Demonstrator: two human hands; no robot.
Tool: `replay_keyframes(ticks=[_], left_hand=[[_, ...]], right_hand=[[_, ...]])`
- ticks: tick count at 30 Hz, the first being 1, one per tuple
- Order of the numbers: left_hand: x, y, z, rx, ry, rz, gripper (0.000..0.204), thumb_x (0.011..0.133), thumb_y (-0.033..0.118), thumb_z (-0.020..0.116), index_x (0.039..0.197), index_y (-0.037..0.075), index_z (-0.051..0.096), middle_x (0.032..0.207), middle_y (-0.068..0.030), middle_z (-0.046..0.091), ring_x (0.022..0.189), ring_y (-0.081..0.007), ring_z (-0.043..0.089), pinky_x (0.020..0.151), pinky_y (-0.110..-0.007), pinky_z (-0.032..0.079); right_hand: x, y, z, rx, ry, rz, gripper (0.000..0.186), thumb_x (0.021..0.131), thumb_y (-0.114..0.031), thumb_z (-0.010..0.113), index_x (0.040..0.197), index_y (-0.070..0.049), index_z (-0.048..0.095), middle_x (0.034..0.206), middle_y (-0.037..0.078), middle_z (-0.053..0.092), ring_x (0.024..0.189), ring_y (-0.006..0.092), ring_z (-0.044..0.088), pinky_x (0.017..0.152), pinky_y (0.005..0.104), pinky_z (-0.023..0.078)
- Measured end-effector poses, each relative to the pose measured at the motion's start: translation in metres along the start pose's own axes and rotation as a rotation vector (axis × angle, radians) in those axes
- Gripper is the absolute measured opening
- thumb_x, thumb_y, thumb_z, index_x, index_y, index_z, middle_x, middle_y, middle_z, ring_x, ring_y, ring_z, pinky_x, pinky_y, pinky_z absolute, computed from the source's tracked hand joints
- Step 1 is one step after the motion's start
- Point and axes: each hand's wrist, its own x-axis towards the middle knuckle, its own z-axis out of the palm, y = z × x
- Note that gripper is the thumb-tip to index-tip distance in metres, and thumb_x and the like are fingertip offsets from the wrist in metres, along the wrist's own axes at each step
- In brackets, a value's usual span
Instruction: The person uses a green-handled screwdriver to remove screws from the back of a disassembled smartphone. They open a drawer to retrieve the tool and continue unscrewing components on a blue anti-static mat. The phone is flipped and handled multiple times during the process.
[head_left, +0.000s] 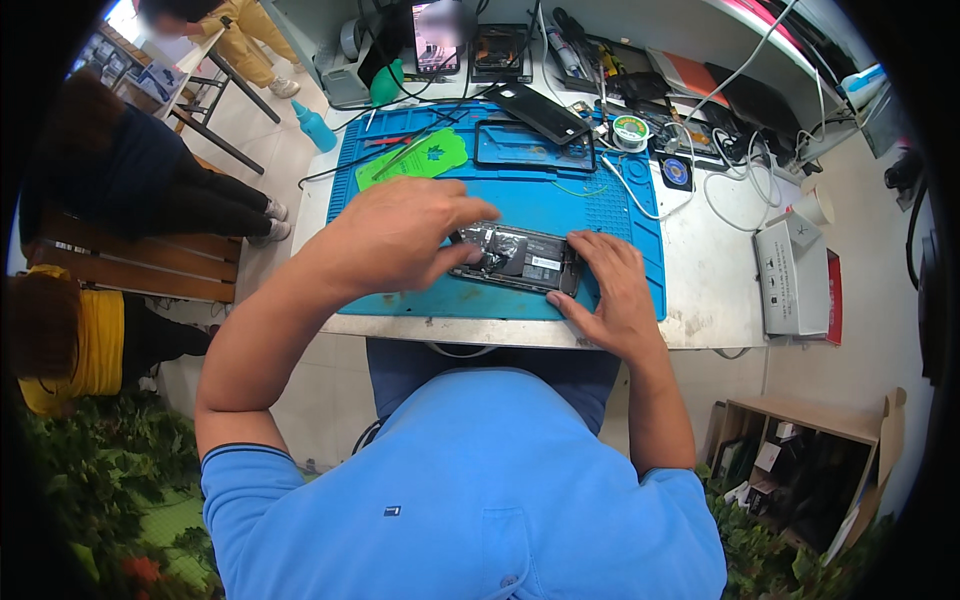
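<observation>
An opened smartphone [525,258], its battery and inner parts showing, lies on a blue repair mat [520,200]. My right hand [612,295] grips the right end of the phone, thumb at the near edge and fingers at the far edge. Over the left end hovers my left hand [405,232], slightly blurred. Its index finger reaches out to the right, and its thumb is apart from it, close to the black film on the phone. I see nothing held in that hand. Behind the phone lie an empty phone frame [535,167] and a dark back panel [540,112].
A green card [420,155] with tweezers on it lies at the mat's far left, near a blue bottle [316,130]. At the far right are a solder spool [630,133] and white cables. A white box [792,275] stands right. People are at the left.
</observation>
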Motion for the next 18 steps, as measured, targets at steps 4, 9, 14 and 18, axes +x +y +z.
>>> replay_keyframes(ticks=[4, 9, 14, 18], left_hand=[[0.002, 0.003, -0.004, 0.005, -0.054, -0.059, 0.038, 0.096, 0.005, 0.081, 0.132, 0.015, 0.083, 0.110, -0.0102, 0.079, 0.105, -0.0354, 0.078, 0.090, -0.048, 0.061], [0.005, -0.002, 0.000, 0.004, -0.083, -0.095, 0.042, 0.094, 0.005, 0.081, 0.134, 0.017, 0.083, 0.113, -0.0106, 0.080, 0.108, -0.0352, 0.077, 0.093, -0.049, 0.061], [0.017, 0.003, 0.001, 0.152, -0.126, -0.238, 0.042, 0.096, 0.008, 0.081, 0.137, 0.018, 0.082, 0.106, -0.0132, 0.082, 0.101, -0.0379, 0.079, 0.091, -0.050, 0.062], [0.010, -0.006, 0.010, 0.014, 0.051, 0.088, 0.036, 0.098, 0.011, 0.080, 0.133, 0.017, 0.083, 0.095, -0.0150, 0.082, 0.090, -0.0391, 0.079, 0.084, -0.052, 0.062]], right_hand=[[0.000, -0.001, 0.001, -0.004, 0.009, -0.002, 0.078, 0.090, -0.036, 0.093, 0.155, -0.002, 0.065, 0.152, 0.021, 0.070, 0.143, 0.0420, 0.063, 0.124, 0.0537, 0.043], [0.001, 0.000, 0.001, -0.004, 0.008, -0.010, 0.077, 0.090, -0.035, 0.093, 0.155, -0.003, 0.066, 0.152, 0.021, 0.071, 0.143, 0.0419, 0.063, 0.124, 0.0539, 0.043], [0.001, -0.001, -0.001, -0.015, -0.005, -0.004, 0.077, 0.090, -0.035, 0.093, 0.154, -0.003, 0.066, 0.152, 0.021, 0.071, 0.143, 0.0420, 0.063, 0.124, 0.0537, 0.043], [0.000, -0.002, 0.001, -0.005, 0.008, 0.006, 0.078, 0.089, -0.035, 0.094, 0.155, -0.004, 0.066, 0.151, 0.020, 0.071, 0.143, 0.0418, 0.063, 0.124, 0.0539, 0.043]])
